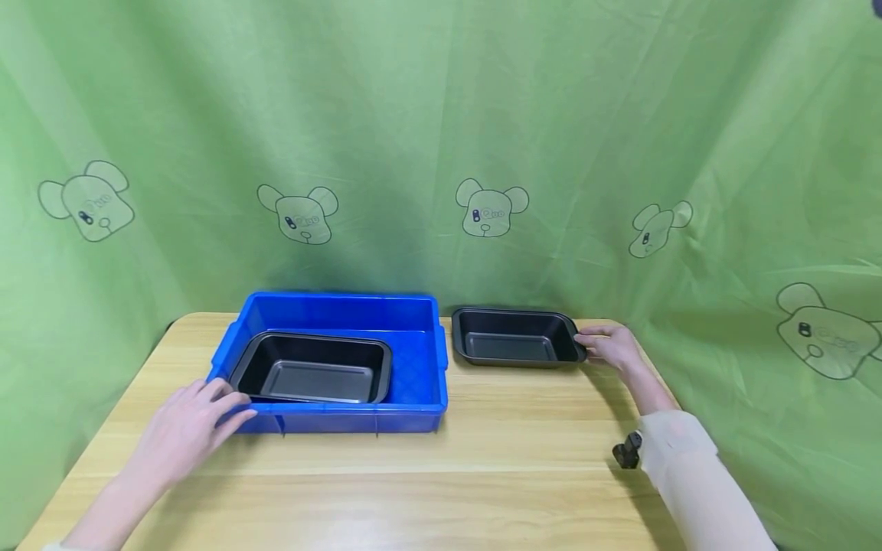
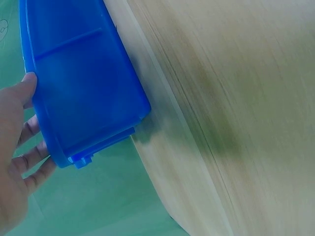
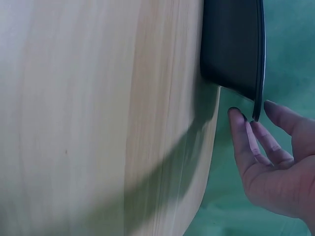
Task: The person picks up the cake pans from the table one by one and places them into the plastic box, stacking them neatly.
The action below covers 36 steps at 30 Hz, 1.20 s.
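A blue plastic bin point(image 1: 409, 419) stands on the table at left. My left hand point(image 1: 189, 428) grips its rim at the near left corner, thumb on the near side and fingers bent over the edge. In the left wrist view, the thumb lies against the rim of the bin point(image 2: 88, 83) and some fingertips are hidden behind it. Inside the bin, toward the left, sits a dark loaf pan point(image 1: 317, 379). A second dark loaf pan point(image 1: 513, 348) rests upright to the right of the bin. My right hand point(image 1: 609, 346) lightly pinches its right end rim, thumb above and fingers beneath.
The wooden table point(image 1: 482, 467) has rounded far corners. Close behind it hangs a green curtain point(image 1: 400, 138) with printed bear heads. A small black device point(image 1: 627, 450) is at the right wrist. A narrow gap separates the bin and the outer pan.
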Motion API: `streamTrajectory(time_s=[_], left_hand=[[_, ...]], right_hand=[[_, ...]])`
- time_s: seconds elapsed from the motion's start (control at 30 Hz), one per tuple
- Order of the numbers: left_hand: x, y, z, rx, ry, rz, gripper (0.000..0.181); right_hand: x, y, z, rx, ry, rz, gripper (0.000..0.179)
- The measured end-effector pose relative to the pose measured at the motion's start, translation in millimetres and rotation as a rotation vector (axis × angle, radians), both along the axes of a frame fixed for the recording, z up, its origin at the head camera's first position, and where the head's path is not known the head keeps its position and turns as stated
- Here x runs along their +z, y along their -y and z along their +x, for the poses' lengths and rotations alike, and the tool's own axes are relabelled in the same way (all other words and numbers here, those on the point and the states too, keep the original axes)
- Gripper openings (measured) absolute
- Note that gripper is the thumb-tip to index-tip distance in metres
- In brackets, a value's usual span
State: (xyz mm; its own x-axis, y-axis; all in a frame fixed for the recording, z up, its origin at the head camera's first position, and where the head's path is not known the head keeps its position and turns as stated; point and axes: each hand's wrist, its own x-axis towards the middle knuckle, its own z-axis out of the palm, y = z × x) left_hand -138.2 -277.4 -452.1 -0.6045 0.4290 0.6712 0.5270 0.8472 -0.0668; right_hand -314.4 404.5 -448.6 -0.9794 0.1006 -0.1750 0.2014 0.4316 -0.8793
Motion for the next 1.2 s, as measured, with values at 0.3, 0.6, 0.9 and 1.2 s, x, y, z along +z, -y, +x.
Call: streamTrajectory(time_s=[0.3, 0.6, 0.9, 1.2], left_hand=[[0.0, 0.1, -0.2, -0.003, -0.006, 0.003, 0.073], [-1.4, -0.1, -0.2, 0.007, -0.017, -0.002, 0.076], [-0.7, 0.6, -0.7, 0.002, -0.004, 0.001, 0.075], [-2.6, 1.4, -1.5, -0.006, -0.02, 0.002, 0.074]], right_hand=[[-3.5, 4, -6.5, -0.009, 0.027, 0.013, 0.062], [-6.7, 7, -8.7, -0.029, 0.059, -0.076, 0.066], [-9.7, 7, -12.9, -0.038, 0.069, -0.077, 0.069], [-15.2, 6, -14.6, -0.043, 0.048, -0.064, 0.065]])
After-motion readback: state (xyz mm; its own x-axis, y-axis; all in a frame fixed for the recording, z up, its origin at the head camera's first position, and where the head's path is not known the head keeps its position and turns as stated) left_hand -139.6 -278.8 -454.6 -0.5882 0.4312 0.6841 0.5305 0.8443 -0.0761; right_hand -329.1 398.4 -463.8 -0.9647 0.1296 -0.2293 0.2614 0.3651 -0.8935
